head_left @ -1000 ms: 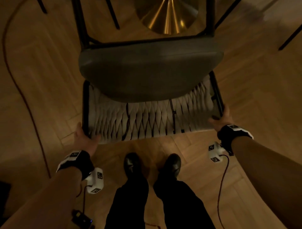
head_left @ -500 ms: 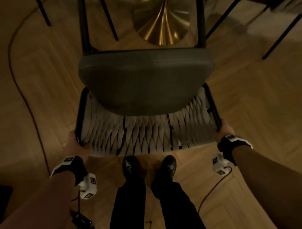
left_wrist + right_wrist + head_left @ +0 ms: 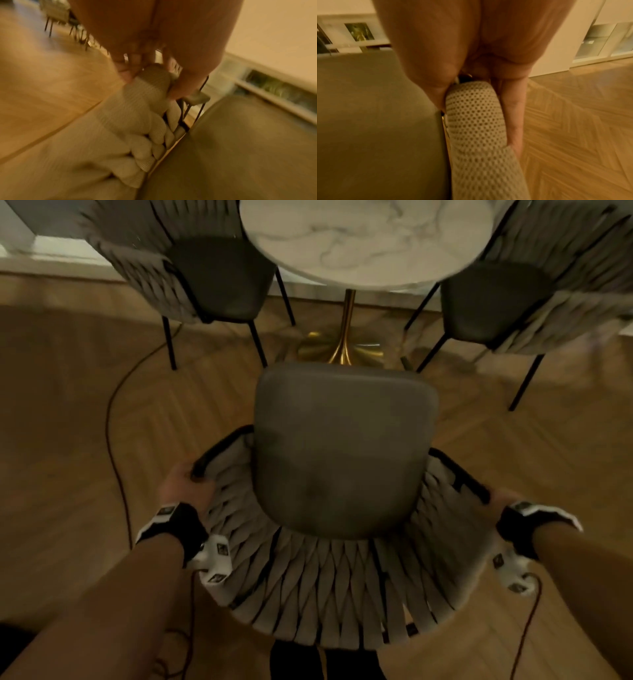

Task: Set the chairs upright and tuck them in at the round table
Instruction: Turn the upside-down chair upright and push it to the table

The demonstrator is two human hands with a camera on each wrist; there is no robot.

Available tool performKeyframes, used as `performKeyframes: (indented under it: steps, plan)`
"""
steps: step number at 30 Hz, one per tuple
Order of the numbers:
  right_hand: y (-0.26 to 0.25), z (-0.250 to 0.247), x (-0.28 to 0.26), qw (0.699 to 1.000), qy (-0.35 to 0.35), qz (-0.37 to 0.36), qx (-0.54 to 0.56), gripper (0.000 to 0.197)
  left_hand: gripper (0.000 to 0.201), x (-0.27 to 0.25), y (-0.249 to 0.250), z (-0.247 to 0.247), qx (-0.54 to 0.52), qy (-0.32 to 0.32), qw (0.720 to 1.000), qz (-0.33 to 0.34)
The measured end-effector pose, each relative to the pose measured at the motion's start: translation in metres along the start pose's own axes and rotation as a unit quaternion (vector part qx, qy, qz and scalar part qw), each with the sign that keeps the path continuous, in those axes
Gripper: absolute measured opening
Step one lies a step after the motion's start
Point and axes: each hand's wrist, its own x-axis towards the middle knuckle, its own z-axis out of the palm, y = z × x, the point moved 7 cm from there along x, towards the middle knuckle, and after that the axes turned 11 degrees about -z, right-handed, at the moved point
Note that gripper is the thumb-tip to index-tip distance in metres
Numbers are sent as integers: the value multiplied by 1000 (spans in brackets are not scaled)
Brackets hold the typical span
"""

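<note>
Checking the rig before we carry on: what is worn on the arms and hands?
Both forearms are bare, no sleeves or gloves. The left hand and right hand each have a black wrist strap with white edging, carrying a white camera block with small square black markers. A thin dark cable trails from each.

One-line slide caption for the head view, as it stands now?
Both hands, left hand and right hand, grip the woven-back chair facing the round marble table.
</note>
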Motion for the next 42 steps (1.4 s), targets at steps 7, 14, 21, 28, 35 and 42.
performKeyframes:
  steps: [7,14,21,28,35,42]
  plan:
    - [-19,-28,16,1000,-15,-6,-8,45,100,11,-112,67,2,-48,997,-63]
    - [-5,-51,-14,969,105,20,224,73,65,-8,-82,56,23,-31,999,-13]
    - [17,93,-94,930,-1,75,359,72,71,-11,-51,54,-52,-39,995,82]
    - [-1,88,-63,885,37,141,442,73,100,-6,-54,80,-31,-42,996,66]
    - [-24,53,-57,910,58,105,397,81,74,15,-18,91,8,-42,997,70]
    - [-12,30,-28,928,59,103,353,86,98,-17,29,84,53,-65,994,70]
